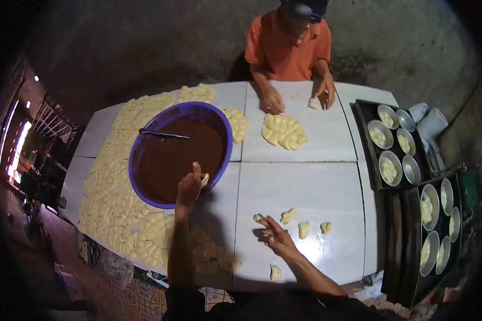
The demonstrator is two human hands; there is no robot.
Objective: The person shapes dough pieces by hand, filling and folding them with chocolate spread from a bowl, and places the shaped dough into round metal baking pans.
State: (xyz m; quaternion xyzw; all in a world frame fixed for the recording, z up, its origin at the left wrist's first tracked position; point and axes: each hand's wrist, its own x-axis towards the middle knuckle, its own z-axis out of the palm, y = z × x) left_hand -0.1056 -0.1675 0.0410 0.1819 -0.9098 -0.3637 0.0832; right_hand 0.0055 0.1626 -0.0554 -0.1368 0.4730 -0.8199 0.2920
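Over the near right rim of a blue basin (227,125) is my left hand (190,187), with a small pale dough piece (204,180) held at its fingers. Brown filling (182,155) lies in the basin, and a knife-like tool (163,134) rests across its left part. My right hand (278,238) is low over the white table, fingers spread, its fingertips at a dough piece (260,219) that shows a dark spot. Whether it grips that piece is unclear. Close by lie more dough pieces (303,230), one of them (276,273) nearer the table's front edge.
Many dough pieces (110,198) cover the table's left side. Across the table (300,187), a person in orange (286,48) has both hands near a dough cluster (284,132). Dark trays (377,176) at the right hold round metal tins (389,167), several with dough.
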